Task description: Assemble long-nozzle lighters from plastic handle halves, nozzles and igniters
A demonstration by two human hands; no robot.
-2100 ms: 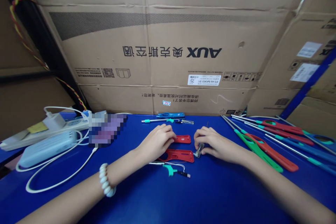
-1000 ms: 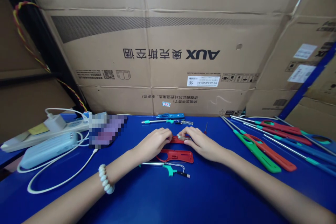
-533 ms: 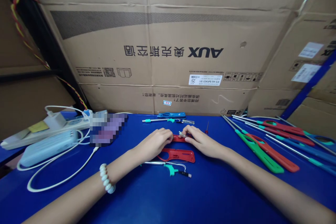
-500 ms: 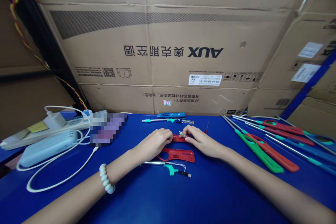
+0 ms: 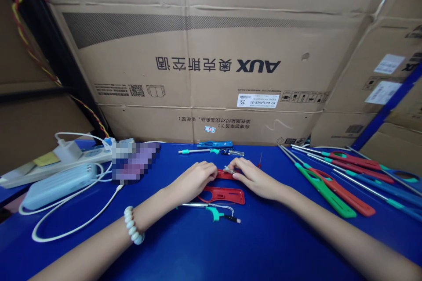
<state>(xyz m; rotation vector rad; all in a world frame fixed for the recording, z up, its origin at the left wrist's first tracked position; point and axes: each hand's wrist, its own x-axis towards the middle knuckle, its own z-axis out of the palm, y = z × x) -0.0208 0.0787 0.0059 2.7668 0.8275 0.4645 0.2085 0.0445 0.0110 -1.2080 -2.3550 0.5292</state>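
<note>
My left hand (image 5: 195, 181) is closed on the left end of a red lighter handle half (image 5: 224, 174). A small whitish, see-through lighter part (image 5: 228, 169) is pinched in the fingers of my right hand (image 5: 255, 178), just over the right side of that half; the rest of the part is hidden by my fingers. Nearer to me lies a second red handle half (image 5: 224, 195), inner side up. Below it rests a metal lighter tube (image 5: 194, 205) with a teal trigger (image 5: 215, 214), thin white wires and a black igniter (image 5: 232, 218).
At the back lie a blue lighter handle (image 5: 216, 144), another tube-and-trigger set (image 5: 198, 151) and a red screwdriver (image 5: 259, 165). Several long lighters (image 5: 329, 189) spread on the right. A power strip (image 5: 95, 154), power bank (image 5: 61, 185) and white cable (image 5: 75, 233) occupy the left.
The small whitish part has tipped slightly down toward the red handle half in my right fingers. My left hand has stayed in place.
</note>
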